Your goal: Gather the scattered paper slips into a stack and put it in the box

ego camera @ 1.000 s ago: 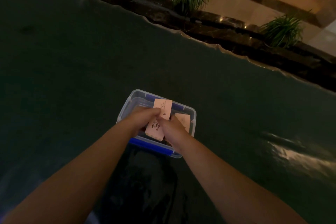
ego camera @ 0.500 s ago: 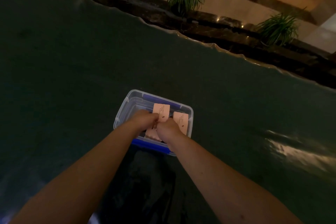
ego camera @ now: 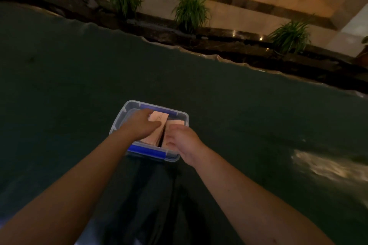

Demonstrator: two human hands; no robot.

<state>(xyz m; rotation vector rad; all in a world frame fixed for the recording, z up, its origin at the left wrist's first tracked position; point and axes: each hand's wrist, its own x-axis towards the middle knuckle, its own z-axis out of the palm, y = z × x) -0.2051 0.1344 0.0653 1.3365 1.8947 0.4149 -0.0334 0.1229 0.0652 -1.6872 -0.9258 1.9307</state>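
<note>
A clear plastic box (ego camera: 119, 119) with blue clips stands on the dark green table, just ahead of me. Inside it lie two stacks of pink paper slips side by side. My left hand (ego camera: 139, 125) rests palm-down on the left stack (ego camera: 158, 119), pressing it into the box. My right hand (ego camera: 181, 141) hovers over the near end of the right stack (ego camera: 175, 124), with its fingers loosely curled; whether they touch the slips is unclear. Both forearms reach in from the bottom of the view.
The dark green table cover (ego camera: 239, 105) spreads wide on all sides of the box. Its far edge (ego camera: 219, 57) runs diagonally, with potted plants (ego camera: 190, 14) and a tiled floor beyond. A light glare patch (ego camera: 326, 165) lies at the right.
The slip stack held upright between both hands has gone down flat into the box. My hands have parted, the left now on top of the stack, the right drawn off to the right.
</note>
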